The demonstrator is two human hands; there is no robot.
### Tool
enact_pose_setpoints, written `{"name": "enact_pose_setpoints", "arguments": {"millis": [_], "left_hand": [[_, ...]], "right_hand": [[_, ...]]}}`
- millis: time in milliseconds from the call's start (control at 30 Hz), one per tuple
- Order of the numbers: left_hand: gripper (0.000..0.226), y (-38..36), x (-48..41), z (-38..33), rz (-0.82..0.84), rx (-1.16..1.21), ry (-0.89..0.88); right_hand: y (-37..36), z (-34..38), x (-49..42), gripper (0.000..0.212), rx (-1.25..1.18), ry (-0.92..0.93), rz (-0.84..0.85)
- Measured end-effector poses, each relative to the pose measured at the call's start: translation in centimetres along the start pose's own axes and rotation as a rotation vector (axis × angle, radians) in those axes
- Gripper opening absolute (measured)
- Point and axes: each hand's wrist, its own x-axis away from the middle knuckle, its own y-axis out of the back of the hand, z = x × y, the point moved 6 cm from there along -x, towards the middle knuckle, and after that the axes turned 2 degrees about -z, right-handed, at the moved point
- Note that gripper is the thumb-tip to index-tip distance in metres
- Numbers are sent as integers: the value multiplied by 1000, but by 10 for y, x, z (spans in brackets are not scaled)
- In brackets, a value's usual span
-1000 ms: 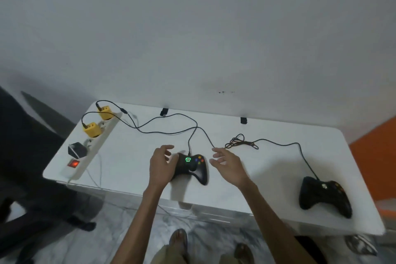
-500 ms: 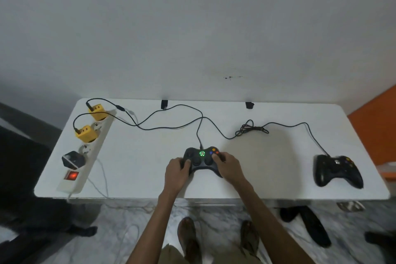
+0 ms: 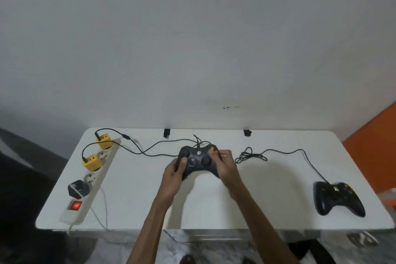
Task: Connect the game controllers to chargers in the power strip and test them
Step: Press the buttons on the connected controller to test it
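Observation:
A black game controller [image 3: 198,159] is held above the middle of the white table [image 3: 246,203]. My left hand [image 3: 174,172] grips its left handle, thumb near the left stick. My right hand [image 3: 227,164] grips its right handle, thumb by the coloured buttons. Its centre light looks unlit. A second black controller [image 3: 337,198] lies at the table's right, untouched. Black cables [image 3: 150,150] run from both controllers to two yellow chargers [image 3: 92,162] plugged into a white power strip [image 3: 94,178] at the left, whose red switch [image 3: 75,206] glows.
A black plug [image 3: 77,187] sits in the strip near the switch. A tangled loop of cable [image 3: 249,156] lies right of my hands. Two black clips [image 3: 166,133] sit on the far table edge by the wall. An orange surface [image 3: 372,148] stands at the right.
Both hands closed on the middle controller and lifted it off the table, away from me. Its green centre light, lit in the earlier frames, no longer shows.

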Motion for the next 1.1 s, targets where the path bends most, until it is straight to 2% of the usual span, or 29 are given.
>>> {"name": "enact_pose_setpoints", "arguments": {"millis": [67,200,400,800,900,1100], "left_hand": [[31,4,0,-25,14,0,-53],[30,7,4,-62,-9,48,-148],[27,12,12,-92,-18,106,-232],[28,29,17,-97,-33,91,-269],[28,34,21,-96,-39,121,-276],[27,41,22,-95,-27,146,-234]], "right_hand": [[0,21,-1,35,-18,6,14],[-1,62,2,40,111,90,61],[-6,101,15,36,74,160,76],[-28,103,21,38,61,151,-79],[-33,103,23,41,62,170,-80],[-38,100,26,30,28,169,-36]]}}
